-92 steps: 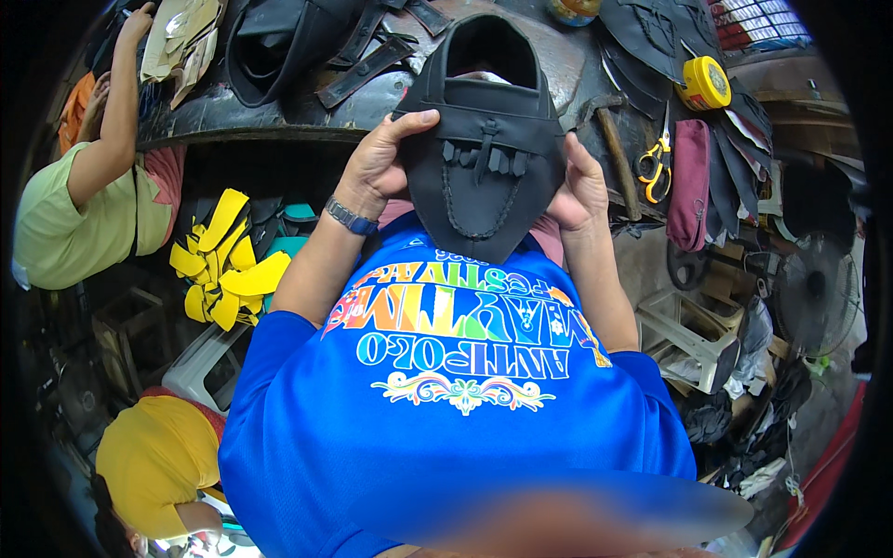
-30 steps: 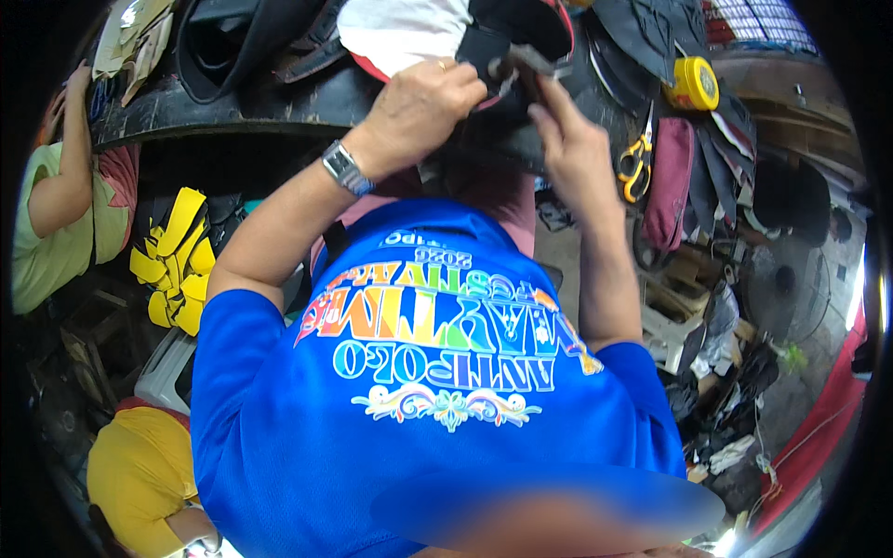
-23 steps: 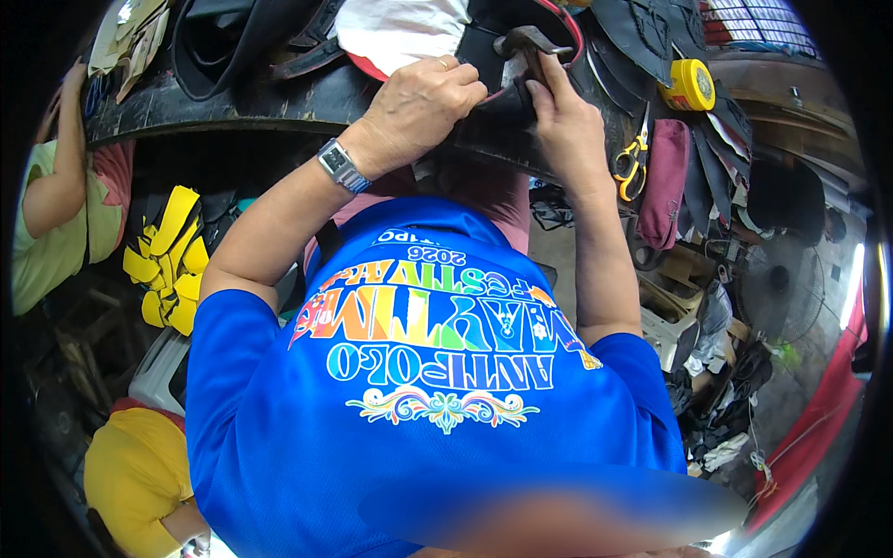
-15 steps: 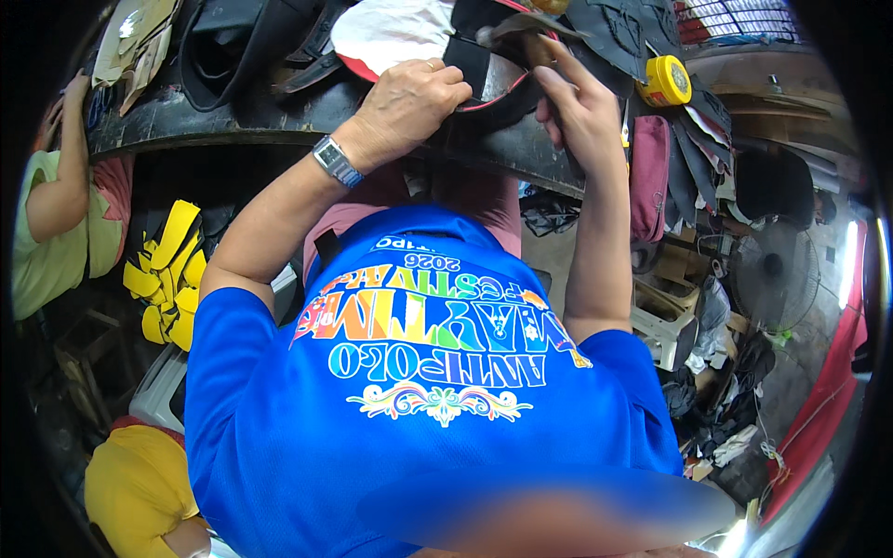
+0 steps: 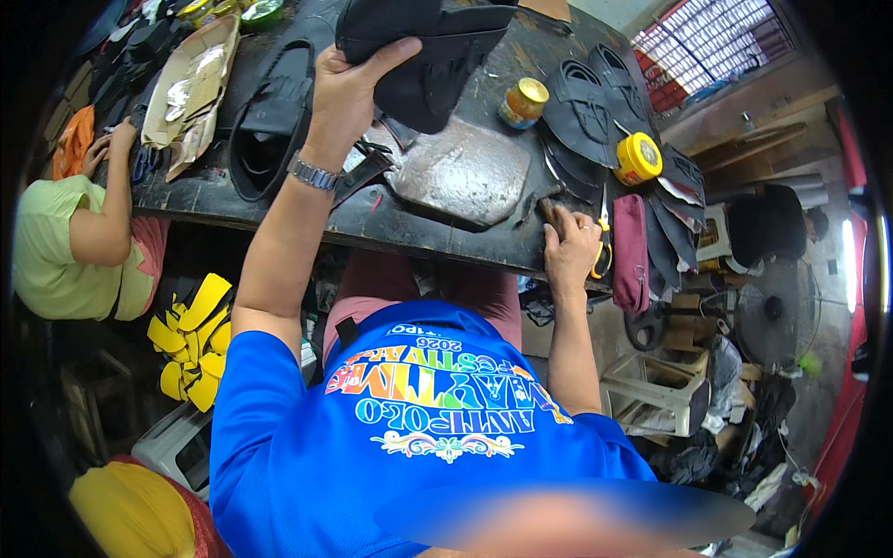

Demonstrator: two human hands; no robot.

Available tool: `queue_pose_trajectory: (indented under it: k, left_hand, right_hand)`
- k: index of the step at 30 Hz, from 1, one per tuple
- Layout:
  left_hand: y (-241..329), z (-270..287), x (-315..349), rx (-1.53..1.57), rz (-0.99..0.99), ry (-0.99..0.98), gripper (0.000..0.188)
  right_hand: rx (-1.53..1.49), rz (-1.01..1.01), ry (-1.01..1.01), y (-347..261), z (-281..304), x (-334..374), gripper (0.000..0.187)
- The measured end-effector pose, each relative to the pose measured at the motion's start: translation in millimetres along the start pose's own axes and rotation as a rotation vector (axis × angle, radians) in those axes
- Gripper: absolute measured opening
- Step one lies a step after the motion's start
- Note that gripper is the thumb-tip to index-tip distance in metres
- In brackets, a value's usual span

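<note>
My left hand [image 5: 349,93] is raised over the table, thumb and fingers gripping a black leather shoe upper [image 5: 437,65] with its dark outer side showing. Below it, a worn silvery metal slab [image 5: 465,172] rests near the table's front edge. My right hand [image 5: 571,244] is low at the table edge to the right of the slab, its fingers curled at the wooden handle of a hammer [image 5: 549,206] lying there. Just beside that hand are yellow-handled scissors [image 5: 603,249]. Part of the hammer's handle is hidden by my fingers.
Several black shoe uppers [image 5: 581,107], a glue jar [image 5: 525,100], a yellow round tub [image 5: 638,156] and a maroon pouch [image 5: 631,251] lie to the right. At left are a black bag-like piece [image 5: 270,130], a cardboard tray [image 5: 193,93] and another person's arm [image 5: 110,200].
My left hand has lifted the shoe upper off the slab, up and away, turning its white lining out of sight. My right hand has lowered the hammer to the table edge.
</note>
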State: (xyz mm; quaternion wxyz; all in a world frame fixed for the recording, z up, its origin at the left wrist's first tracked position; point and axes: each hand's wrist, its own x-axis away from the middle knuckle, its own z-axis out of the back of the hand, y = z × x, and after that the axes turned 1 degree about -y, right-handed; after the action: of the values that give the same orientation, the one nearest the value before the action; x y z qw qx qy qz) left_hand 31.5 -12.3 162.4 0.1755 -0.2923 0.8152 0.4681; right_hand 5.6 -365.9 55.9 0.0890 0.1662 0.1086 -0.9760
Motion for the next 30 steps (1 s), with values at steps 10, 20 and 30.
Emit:
queue_pose_trajectory:
  k: [10, 20, 30]
  left_hand:
    - [-43.9, 27.3, 42.1, 0.499, 0.467, 0.155, 0.030]
    - [-53.3, 17.8, 64.3, 0.339, 0.677, 0.100, 0.029]
    - [-62.5, 18.9, 82.7, 0.348, 0.656, 0.205, 0.029]
  right_hand:
    - [-2.149, -0.196, -0.662, -62.6, -8.8, -85.1, 0.055]
    - [-2.252, -0.289, -0.750, -64.5, -24.5, -99.4, 0.046]
    - [-2.293, -0.365, -0.691, -70.5, -17.1, -84.6, 0.040]
